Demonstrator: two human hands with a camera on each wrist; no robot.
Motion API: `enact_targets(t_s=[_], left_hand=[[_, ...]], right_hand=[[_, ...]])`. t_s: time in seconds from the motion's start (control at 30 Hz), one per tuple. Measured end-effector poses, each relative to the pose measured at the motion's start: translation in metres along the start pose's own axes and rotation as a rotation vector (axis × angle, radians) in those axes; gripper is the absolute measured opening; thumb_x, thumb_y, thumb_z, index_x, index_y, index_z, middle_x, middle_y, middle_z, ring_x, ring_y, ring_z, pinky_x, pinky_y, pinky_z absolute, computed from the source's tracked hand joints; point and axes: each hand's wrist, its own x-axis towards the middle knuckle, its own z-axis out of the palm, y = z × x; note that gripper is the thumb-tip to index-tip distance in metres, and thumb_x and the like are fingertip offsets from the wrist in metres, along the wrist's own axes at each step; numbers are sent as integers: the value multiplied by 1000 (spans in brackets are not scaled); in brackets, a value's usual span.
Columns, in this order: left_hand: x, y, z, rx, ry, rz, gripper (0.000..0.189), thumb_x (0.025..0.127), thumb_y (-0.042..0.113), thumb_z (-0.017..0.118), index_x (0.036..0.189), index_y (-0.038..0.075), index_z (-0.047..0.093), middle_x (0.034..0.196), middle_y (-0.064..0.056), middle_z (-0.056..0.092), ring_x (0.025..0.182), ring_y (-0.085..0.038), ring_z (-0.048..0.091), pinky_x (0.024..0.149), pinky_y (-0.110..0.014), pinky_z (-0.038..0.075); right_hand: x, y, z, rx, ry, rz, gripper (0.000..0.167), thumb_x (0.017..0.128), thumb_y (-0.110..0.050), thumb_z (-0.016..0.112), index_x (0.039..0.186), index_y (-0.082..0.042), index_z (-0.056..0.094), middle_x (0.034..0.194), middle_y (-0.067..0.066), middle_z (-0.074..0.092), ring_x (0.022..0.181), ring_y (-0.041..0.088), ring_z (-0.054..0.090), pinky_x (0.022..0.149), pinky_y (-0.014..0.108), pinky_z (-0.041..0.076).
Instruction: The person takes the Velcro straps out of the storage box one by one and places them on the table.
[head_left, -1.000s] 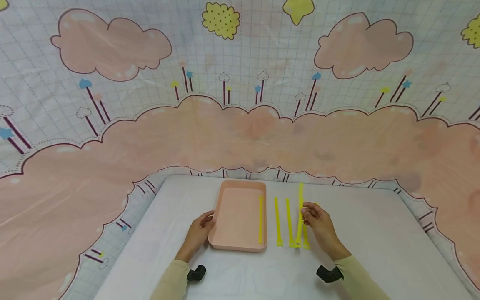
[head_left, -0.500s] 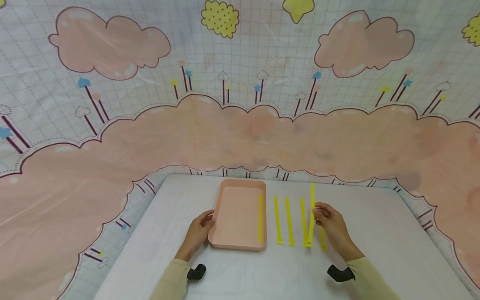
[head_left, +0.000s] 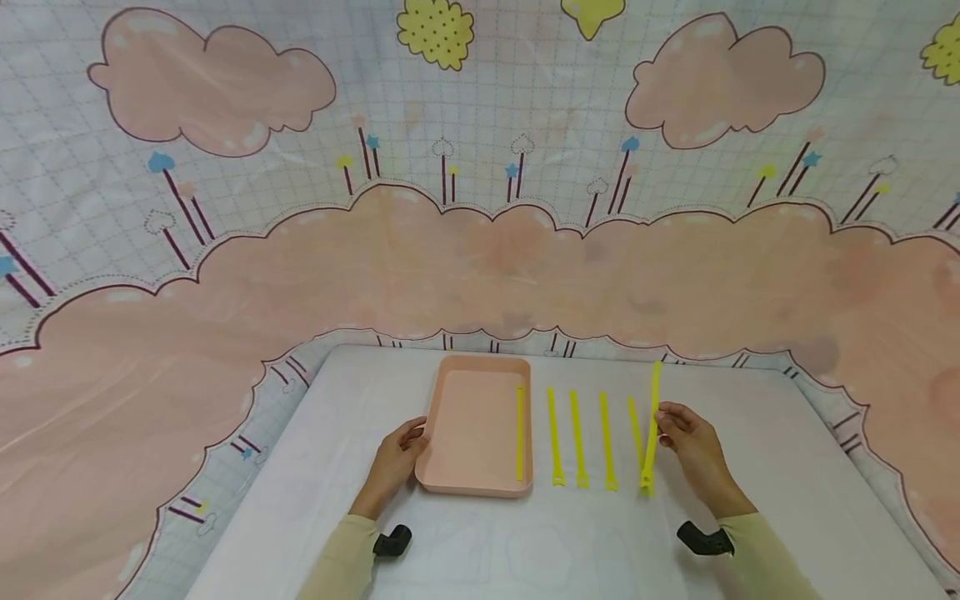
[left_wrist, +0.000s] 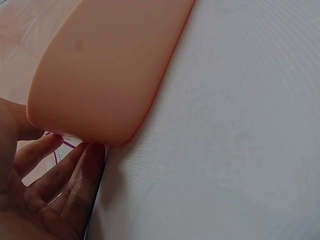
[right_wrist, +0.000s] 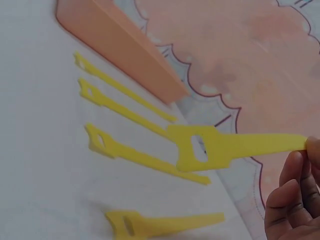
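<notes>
My right hand [head_left: 696, 454] pinches a yellow cable tie strap [head_left: 651, 433] near its far, narrow end. The slotted head of this strap [right_wrist: 202, 148] shows in the right wrist view, above the table. To the left of it, several matching straps [head_left: 555, 437] lie side by side, their slotted heads toward me. One more strap [head_left: 520, 433] lies along the right inner side of a shallow pink tray [head_left: 472, 425]. At the tray's left side, my left hand [head_left: 393, 467] grips the edge, thumb at the rim and fingers against the wall.
The white table [head_left: 487, 550] ends at a patterned cloth backdrop [head_left: 480, 275] close behind the tray. A black wrist mount [head_left: 705, 539] sits by the right sleeve, another black mount [head_left: 393, 542] by the left.
My right hand has moved right with a yellow strap, past the straps in the row. The loose straps have been spaced further apart. My left hand stays on the tray.
</notes>
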Motion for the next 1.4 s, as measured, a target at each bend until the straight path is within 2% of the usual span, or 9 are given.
enact_targets(t_s=[0.13,0.23,0.5,0.73,1.0,1.23,1.4], left_hand=[[0,0,-1,-1,-5,6,38,96,9,60,134,4,59,120,-23,67,109,-32,65,90,-32,52],[0,-1,-1,-8,-8,2,39,95,10,61,134,5,59,120,-21,68,109,-30,65,90,-31,52],[1,-3,-1,-8,-20,0,39,96,11,61,134,5,58,121,-22,66,110,-31,64,94,-41,52],[1,-2,0,-2,-11,-6,39,96,11,61,134,6,59,121,-22,67,111,-32,64,95,-44,52],[2,-1,1,5,-11,-2,39,96,11,61,134,6,59,120,-21,67,109,-30,65,94,-41,51],[2,-1,1,0,-11,-10,39,95,10,61,134,6,59,120,-21,67,108,-30,65,92,-38,52],[1,-1,1,1,-9,-10,39,95,10,61,134,6,59,121,-21,67,108,-30,65,92,-39,52]], right_hand=[[5,1,-9,-18,0,0,33,100,-26,56,124,-3,52,88,-19,61,84,0,56,76,17,51],[9,4,-15,-44,-11,11,39,100,-28,56,127,0,50,90,-19,62,85,-1,56,77,17,51],[13,7,-25,-110,-44,69,47,100,-32,56,131,2,48,90,-20,62,85,-1,57,78,18,53],[21,11,-32,-168,-66,109,52,101,-30,55,137,5,43,91,-20,61,86,-1,55,76,18,52],[29,18,-43,-265,-89,146,55,102,-32,53,140,5,42,98,-14,62,87,2,56,76,20,52],[29,23,-49,-286,-92,166,54,102,-31,53,140,6,42,97,-10,61,85,5,56,72,21,51],[32,27,-51,-309,-88,208,52,102,-29,52,140,5,42,102,-2,59,85,9,53,70,22,49]])
